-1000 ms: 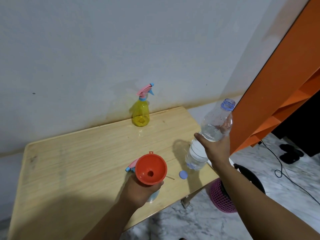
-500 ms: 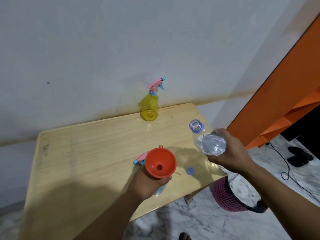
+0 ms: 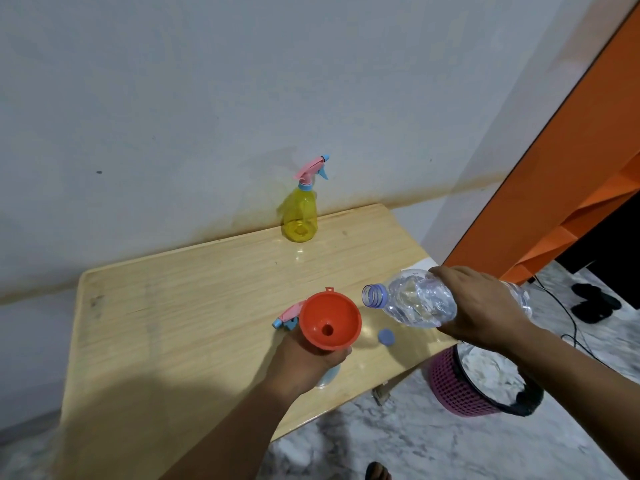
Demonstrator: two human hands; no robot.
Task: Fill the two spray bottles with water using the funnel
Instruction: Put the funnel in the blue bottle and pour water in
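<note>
Now R grip point(image 3: 483, 306) round tilted water bottle point(image 3: 419, 301) beside funnel point(image 3: 329, 320), L grip point(image 3: 306, 363) round blue spray bottle point(image 3: 329, 374).

I am looking at two bare forearms, both showing uncovered right to the frame edge, the left entering from 7 o'clock and the right from 4 o'clock. The left hand point(image 3: 304, 362) and right hand point(image 3: 485, 306) are showing bare too. At 6 o'clock, a foot point(image 3: 378, 472) is peeking in, too dim to tell what it is wearing.
</note>
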